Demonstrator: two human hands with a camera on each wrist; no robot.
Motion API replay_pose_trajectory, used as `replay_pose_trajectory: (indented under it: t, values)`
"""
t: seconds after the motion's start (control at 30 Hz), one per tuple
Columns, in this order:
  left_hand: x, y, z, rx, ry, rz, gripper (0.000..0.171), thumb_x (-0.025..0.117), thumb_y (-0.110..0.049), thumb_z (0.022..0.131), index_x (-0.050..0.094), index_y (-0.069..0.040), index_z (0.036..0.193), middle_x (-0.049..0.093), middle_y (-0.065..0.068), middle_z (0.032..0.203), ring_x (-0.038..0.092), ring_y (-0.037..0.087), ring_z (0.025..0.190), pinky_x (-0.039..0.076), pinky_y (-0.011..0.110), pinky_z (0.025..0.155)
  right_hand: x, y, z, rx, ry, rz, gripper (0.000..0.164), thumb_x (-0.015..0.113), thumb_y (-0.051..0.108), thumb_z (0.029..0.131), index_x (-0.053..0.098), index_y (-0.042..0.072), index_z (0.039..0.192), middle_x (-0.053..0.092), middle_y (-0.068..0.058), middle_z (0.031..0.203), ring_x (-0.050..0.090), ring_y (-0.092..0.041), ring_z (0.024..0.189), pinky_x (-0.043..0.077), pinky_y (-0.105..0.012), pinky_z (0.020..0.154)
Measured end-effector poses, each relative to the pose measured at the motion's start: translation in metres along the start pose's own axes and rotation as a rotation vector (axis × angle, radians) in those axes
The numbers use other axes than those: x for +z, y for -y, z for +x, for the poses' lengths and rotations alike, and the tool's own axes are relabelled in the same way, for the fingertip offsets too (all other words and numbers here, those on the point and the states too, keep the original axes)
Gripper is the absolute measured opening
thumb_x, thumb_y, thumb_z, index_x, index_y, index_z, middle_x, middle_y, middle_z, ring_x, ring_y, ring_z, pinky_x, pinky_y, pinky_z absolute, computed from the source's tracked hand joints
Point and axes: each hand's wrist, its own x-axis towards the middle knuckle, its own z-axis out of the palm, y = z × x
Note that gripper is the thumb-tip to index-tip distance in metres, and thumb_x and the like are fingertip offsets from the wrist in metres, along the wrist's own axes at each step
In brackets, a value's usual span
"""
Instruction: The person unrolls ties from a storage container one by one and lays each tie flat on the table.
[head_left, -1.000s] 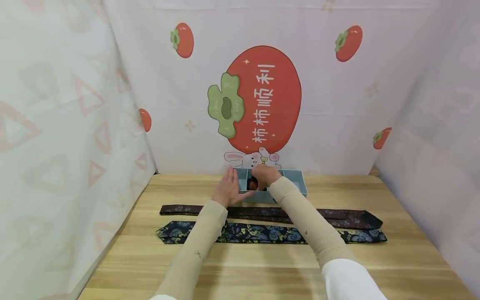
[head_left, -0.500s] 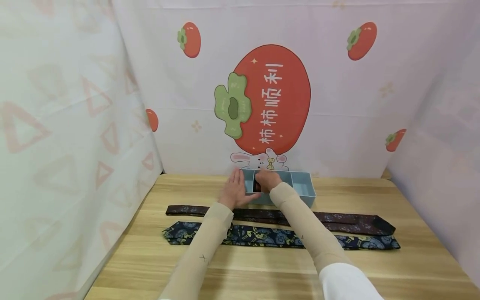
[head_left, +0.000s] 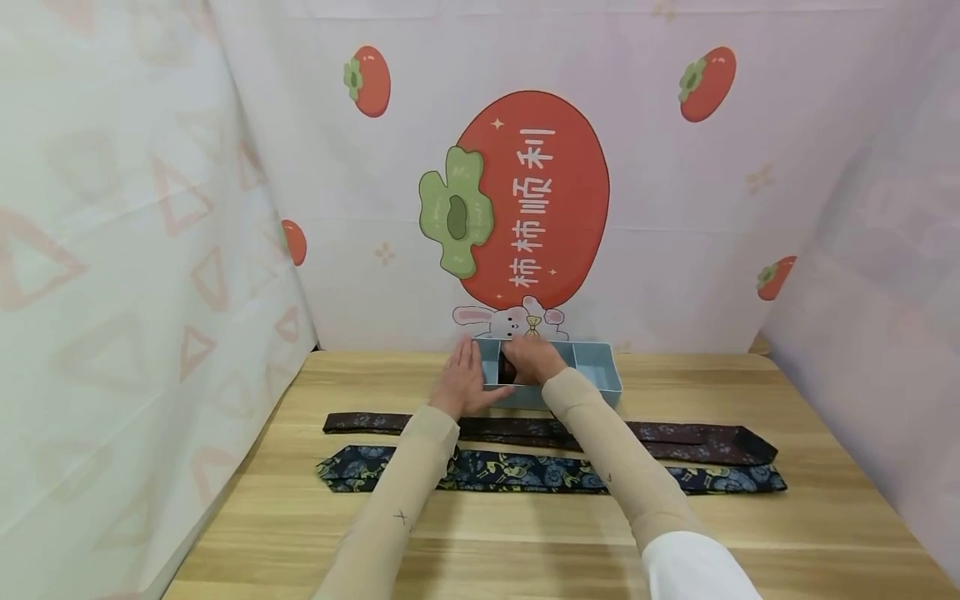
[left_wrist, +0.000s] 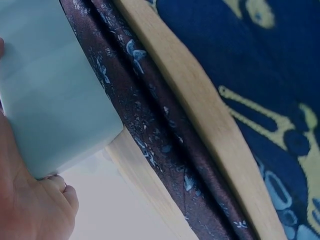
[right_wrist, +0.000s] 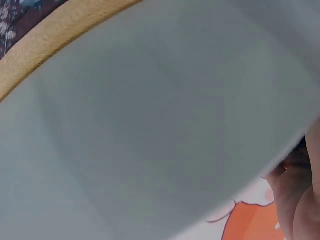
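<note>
A light blue divided box (head_left: 598,367) stands at the table's back edge. My left hand (head_left: 459,383) braces its left end, fingers straight along the end wall and thumb along the front. In the left wrist view, that hand (left_wrist: 37,200) lies at the box's corner. My right hand (head_left: 534,360) reaches down into a middle compartment, fingers bent on a dark bundle (head_left: 507,367) with a reddish spot; the fingertips are hidden. In the right wrist view, the box wall (right_wrist: 150,125) covers most of the picture, with the right hand (right_wrist: 292,200) at its rim.
A dark maroon patterned necktie (head_left: 517,429) lies lengthwise just in front of the box. Nearer me lies a navy necktie (head_left: 517,472) with yellow and blue figures. Printed cloth (head_left: 360,292) hangs behind the wooden table (head_left: 525,542) and along both sides.
The head view shifts slightly sideways. My right hand sinks a little deeper over the dark bundle, so less of it shows. The left hand stays at the box's left end.
</note>
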Motion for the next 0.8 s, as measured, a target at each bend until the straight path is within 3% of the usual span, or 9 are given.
replay_pose_trajectory:
  t: [0.23, 0.43, 0.63, 0.8]
  values:
    - [0.002, -0.004, -0.002, 0.0, 0.012, -0.013, 0.114, 0.043, -0.079, 0.098, 0.011, 0.008, 0.166, 0.008, 0.025, 0.176, 0.008, 0.036, 0.166, 0.018, 0.044, 0.135, -0.024, -0.003, -0.012, 0.05, 0.042, 0.032, 0.04, 0.09, 0.034, 0.084, 0.07, 0.009, 0.109, 0.073, -0.004, 0.095, 0.07, -0.018, 0.086, 0.064, -0.035, 0.082]
    - [0.009, -0.004, 0.004, -0.006, 0.039, 0.002, 0.116, 0.041, -0.081, 0.097, 0.006, 0.006, 0.166, 0.004, 0.023, 0.177, 0.003, 0.035, 0.167, 0.014, 0.044, 0.135, -0.054, -0.002, -0.03, 0.065, 0.079, 0.073, 0.041, 0.09, 0.032, 0.083, 0.069, 0.009, 0.109, 0.071, -0.003, 0.094, 0.067, -0.017, 0.085, 0.064, -0.035, 0.081]
    - [0.009, -0.001, 0.008, -0.001, 0.035, 0.001, 0.121, 0.04, -0.085, 0.095, 0.006, 0.006, 0.166, 0.003, 0.023, 0.177, 0.003, 0.036, 0.167, 0.013, 0.045, 0.135, -0.08, 0.0, -0.052, 0.038, 0.09, 0.035, 0.046, 0.091, 0.036, 0.081, 0.068, 0.009, 0.111, 0.069, -0.004, 0.095, 0.067, -0.017, 0.088, 0.063, -0.036, 0.08]
    - [0.009, 0.004, 0.007, -0.002, 0.021, -0.03, 0.121, 0.04, -0.084, 0.095, 0.005, 0.007, 0.166, 0.003, 0.024, 0.177, 0.003, 0.038, 0.166, 0.012, 0.046, 0.135, -0.099, 0.008, -0.075, -0.005, 0.151, 0.033, 0.045, 0.091, 0.035, 0.081, 0.066, 0.011, 0.11, 0.068, 0.0, 0.09, 0.065, -0.015, 0.08, 0.061, -0.033, 0.075]
